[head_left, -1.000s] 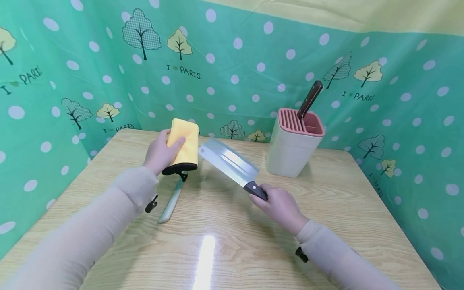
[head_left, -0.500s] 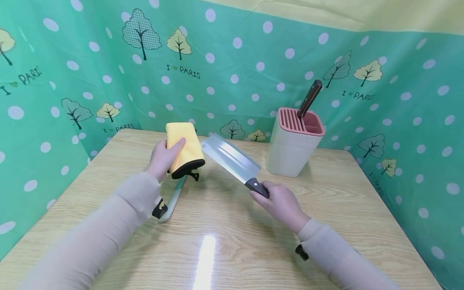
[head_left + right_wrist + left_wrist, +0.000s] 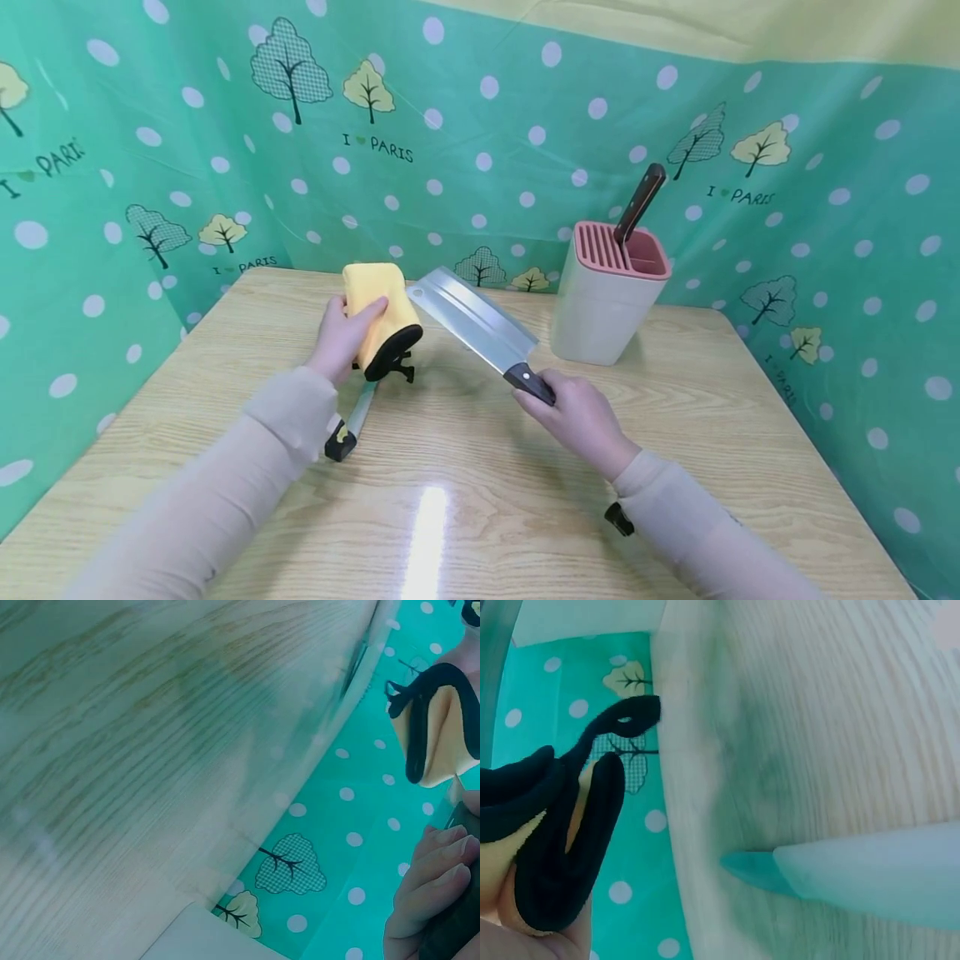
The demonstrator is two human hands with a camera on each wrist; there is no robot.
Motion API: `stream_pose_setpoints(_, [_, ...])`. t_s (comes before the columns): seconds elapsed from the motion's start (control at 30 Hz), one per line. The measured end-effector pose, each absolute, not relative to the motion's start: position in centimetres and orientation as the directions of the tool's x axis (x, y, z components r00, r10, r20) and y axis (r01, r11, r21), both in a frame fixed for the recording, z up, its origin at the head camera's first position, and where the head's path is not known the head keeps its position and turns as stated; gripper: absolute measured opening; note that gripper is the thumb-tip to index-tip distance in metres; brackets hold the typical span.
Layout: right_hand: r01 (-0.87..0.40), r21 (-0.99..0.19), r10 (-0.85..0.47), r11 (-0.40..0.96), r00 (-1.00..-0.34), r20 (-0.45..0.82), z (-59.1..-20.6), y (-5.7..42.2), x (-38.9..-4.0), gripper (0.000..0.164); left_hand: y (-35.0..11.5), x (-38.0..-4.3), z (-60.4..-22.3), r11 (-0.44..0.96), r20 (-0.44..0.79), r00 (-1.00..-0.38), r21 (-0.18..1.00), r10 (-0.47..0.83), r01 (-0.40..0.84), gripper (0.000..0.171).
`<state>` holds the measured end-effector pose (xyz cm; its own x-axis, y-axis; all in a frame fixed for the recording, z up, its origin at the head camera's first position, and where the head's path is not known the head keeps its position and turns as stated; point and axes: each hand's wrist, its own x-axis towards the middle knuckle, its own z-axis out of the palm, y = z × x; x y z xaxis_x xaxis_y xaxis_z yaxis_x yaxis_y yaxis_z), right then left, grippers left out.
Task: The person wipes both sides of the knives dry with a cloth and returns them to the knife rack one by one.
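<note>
In the head view my left hand point(image 3: 341, 337) grips a folded yellow cloth point(image 3: 375, 296) with black edging, its thumb lying across the front. The cloth is tilted, and a black loop hangs from its lower end, seen closer in the left wrist view, where the black edging point(image 3: 592, 832) shows folded double. My right hand point(image 3: 581, 417) holds a cleaver point(image 3: 476, 321) by its dark handle, the broad blade pointing up and left with its end close to the cloth. Beneath the left hand, a slim pale green handle point(image 3: 363, 407) lies on the table, partly hidden by cloth and wrist.
A white knife holder point(image 3: 598, 321) with a pink slotted top stands at the back right. One dark-handled knife point(image 3: 641, 202) leans out of it. A green dotted curtain point(image 3: 480, 150) hangs behind the wooden table point(image 3: 495, 517).
My left hand has moved slightly down and right, and the cloth has dropped and tilted, its black edge swinging right. The right hand with the cleaver has barely moved.
</note>
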<state>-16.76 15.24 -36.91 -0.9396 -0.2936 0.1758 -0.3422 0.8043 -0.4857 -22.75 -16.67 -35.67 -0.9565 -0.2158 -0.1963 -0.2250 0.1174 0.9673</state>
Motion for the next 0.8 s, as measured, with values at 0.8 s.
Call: stream_pose_setpoints(0.8, [-0.355, -0.519, -0.292, 0.778, -0.935, 0.202, -36.5, 14.5, -16.7, 0.031, -14.4, -22.5, -36.0, -0.073, -0.21, -0.965, 0.977, -0.157, -0.201, 0.064])
